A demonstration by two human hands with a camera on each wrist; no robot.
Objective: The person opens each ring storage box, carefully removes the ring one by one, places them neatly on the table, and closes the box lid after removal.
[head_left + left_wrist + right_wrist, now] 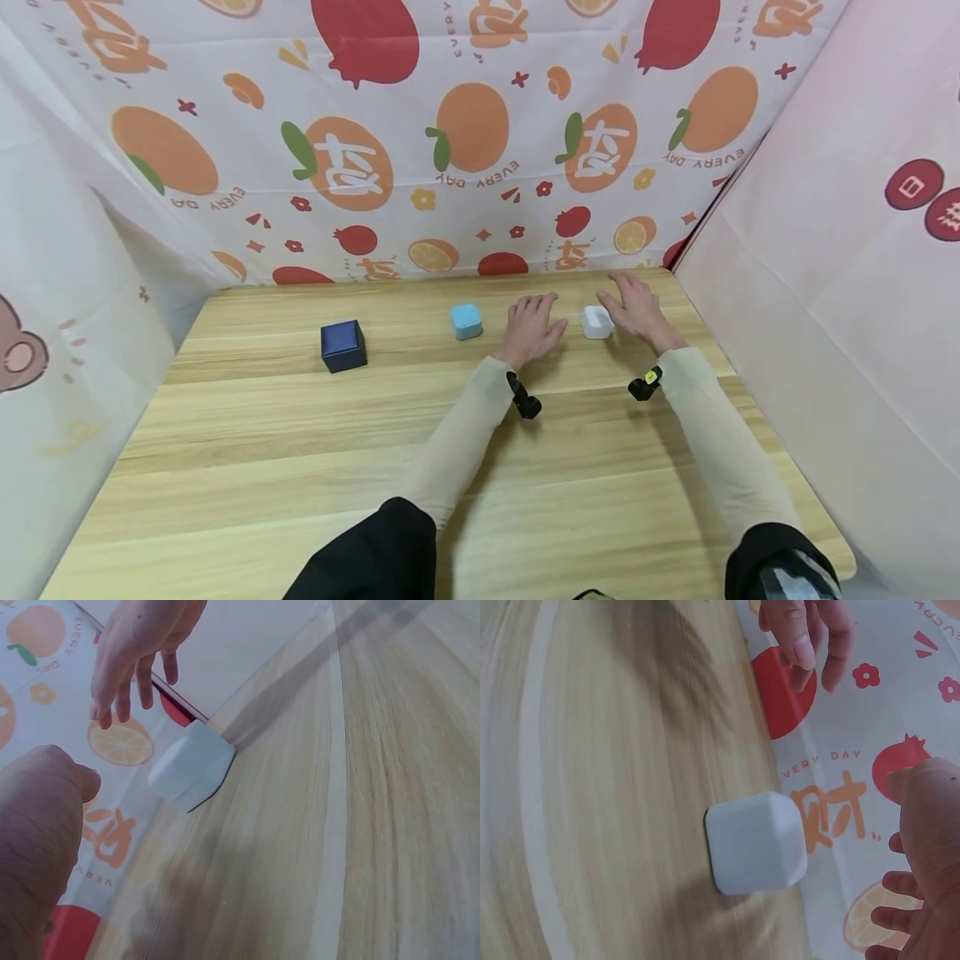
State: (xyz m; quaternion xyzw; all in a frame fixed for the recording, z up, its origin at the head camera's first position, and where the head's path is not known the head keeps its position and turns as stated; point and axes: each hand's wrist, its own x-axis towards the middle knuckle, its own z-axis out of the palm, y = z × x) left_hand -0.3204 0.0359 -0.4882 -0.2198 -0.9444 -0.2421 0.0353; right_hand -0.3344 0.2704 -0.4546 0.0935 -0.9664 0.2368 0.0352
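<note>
A small white box (597, 322) with rounded corners sits on the table between my two hands. My right hand (637, 310) hovers just to its right, fingers spread and thumb close above the box's edge in the head view. To the left of the box is my left hand (529, 330), fingers spread, palm down, holding nothing. Left of that hand stands a light blue box (467, 322). A dark blue box (343, 346) stands farther left. In the right wrist view the white box (756, 843) rests on the wood, apart from the fingers of both hands.
The wooden table (300, 467) ends at a fruit-printed cloth (420, 200) at the back. Pale cloth walls (840, 275) rise on the right and left sides. Black wrist cameras (528, 405) hang under both wrists.
</note>
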